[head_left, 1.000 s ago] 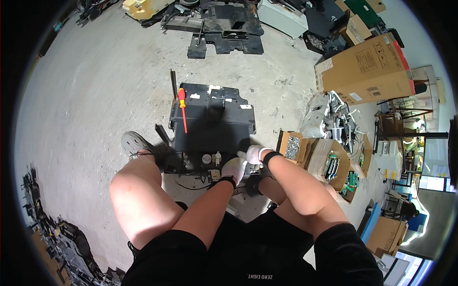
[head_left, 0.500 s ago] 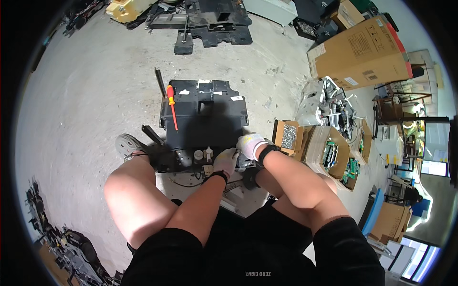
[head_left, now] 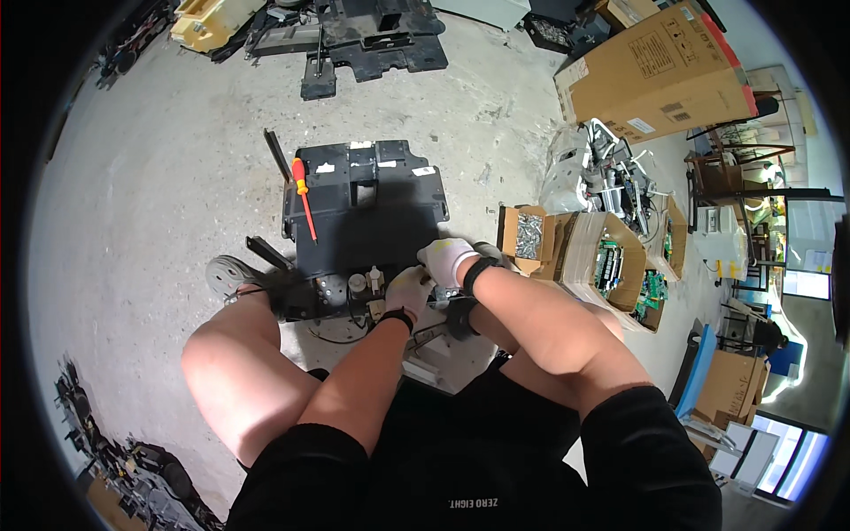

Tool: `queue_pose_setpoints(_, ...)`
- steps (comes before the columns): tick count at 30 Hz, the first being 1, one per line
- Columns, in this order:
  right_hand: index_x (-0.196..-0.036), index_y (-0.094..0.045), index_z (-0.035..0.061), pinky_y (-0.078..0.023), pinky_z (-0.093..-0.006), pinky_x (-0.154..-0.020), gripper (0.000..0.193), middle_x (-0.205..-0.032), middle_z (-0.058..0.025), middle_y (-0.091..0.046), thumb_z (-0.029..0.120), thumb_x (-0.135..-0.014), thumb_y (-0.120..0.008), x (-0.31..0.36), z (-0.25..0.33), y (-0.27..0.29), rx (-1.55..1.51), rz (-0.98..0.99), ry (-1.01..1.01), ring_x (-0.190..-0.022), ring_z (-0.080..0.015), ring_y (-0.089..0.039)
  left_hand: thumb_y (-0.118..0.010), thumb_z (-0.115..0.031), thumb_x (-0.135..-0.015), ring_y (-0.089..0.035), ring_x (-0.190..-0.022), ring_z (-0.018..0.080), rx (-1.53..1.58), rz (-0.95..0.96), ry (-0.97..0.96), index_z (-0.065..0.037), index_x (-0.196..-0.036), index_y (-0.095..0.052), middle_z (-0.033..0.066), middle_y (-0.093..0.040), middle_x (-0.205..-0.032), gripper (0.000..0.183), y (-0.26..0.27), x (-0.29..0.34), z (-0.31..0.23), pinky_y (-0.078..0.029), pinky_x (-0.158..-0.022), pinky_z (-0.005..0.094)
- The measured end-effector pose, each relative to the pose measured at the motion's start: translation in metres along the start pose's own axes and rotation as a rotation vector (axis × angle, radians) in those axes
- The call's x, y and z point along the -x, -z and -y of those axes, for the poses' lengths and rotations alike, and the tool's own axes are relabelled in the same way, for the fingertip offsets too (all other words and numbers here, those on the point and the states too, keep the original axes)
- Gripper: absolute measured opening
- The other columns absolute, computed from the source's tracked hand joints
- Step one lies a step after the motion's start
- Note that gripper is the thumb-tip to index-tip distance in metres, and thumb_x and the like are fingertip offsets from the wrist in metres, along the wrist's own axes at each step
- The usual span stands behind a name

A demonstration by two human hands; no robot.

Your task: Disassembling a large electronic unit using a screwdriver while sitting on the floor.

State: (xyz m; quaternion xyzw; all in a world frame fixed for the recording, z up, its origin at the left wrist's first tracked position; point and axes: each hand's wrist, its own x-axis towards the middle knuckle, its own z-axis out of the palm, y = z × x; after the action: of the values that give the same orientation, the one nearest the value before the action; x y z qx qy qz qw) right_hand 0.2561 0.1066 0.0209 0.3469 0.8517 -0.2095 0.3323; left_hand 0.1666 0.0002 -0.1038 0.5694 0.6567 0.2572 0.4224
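A black flat-topped wheeled chassis [head_left: 328, 252] stands on the floor between my legs, with my shadow over its middle. On its top lies a red screwdriver with a yellow collar [head_left: 302, 186], out of both hands. My left hand [head_left: 409, 292], in a whitish glove, is closed at the chassis's near edge, among small fittings and wires. My right hand [head_left: 445, 259], gloved in white, is closed just above and to its right, its fingertips close to the left hand's. Whatever the fingers hold is hidden. A white cylindrical part [head_left: 358, 283] sits left of my left hand.
At the right stand a small carton of screws [head_left: 529, 237], cardboard boxes with green circuit boards [head_left: 653, 290] and a bag of metal scraps [head_left: 611, 177]. A large carton [head_left: 655, 75] is behind them. More black chassis parts [head_left: 381, 40] lie at the far side.
My right hand has shifted left, closer to my left hand, at the chassis's near right corner. The whole view has moved slightly. The screwdriver stays on the chassis.
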Motion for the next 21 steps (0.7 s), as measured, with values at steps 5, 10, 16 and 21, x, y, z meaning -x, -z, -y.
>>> queue_pose_setpoints(5,-0.113,-0.070,0.0082,-0.056,-0.0418,-0.086,0.032,-0.109,-0.0133,-0.073,0.026,-0.087,-0.070,0.000,0.003,0.007,0.036,0.080,0.049,-0.105,-0.0324,-0.069,-0.060,-0.033,-0.091,-0.065,-0.098,0.0391,-0.038,0.061,-0.041,-0.006,-0.100,-0.069,0.0188,-0.069,-0.100,0.030,-0.002,0.006,0.005,-0.051,-0.084,0.0486)
queue_pose_setpoints(10,-0.115,-0.067,0.0087,-0.055,-0.0436,-0.080,0.029,-0.103,-0.0118,-0.073,0.023,-0.091,-0.061,0.009,0.013,0.008,0.085,0.084,0.090,-0.097,-0.0339,-0.070,-0.054,-0.034,-0.095,-0.064,-0.099,0.0401,-0.069,0.159,-0.003,-0.005,-0.100,-0.070,0.0209,-0.069,-0.101,0.033,-0.008,0.005,0.018,-0.051,-0.085,0.0498)
queue_pose_setpoints(16,-0.116,-0.068,0.0085,-0.056,-0.0448,-0.081,0.029,-0.103,-0.0100,-0.073,0.018,-0.089,-0.064,0.001,0.008,-0.008,0.312,0.068,0.285,-0.102,-0.0305,-0.070,-0.053,-0.035,-0.095,-0.065,-0.100,0.0392,-0.109,0.119,0.058,-0.006,-0.098,-0.071,0.0203,-0.070,-0.102,0.035,-0.012,0.006,0.014,-0.051,-0.085,0.0500)
queue_pose_setpoints(21,-0.113,-0.073,0.0069,-0.054,-0.0420,-0.088,0.049,-0.112,-0.0156,-0.072,0.049,-0.093,-0.055,0.023,0.013,0.013,0.011,0.130,-0.083,-0.106,-0.0321,-0.069,-0.054,-0.029,-0.096,-0.066,-0.100,0.0379,0.100,0.083,0.006,-0.007,-0.103,-0.071,0.0195,-0.070,-0.104,0.028,-0.005,0.009,0.015,-0.053,-0.085,0.0459)
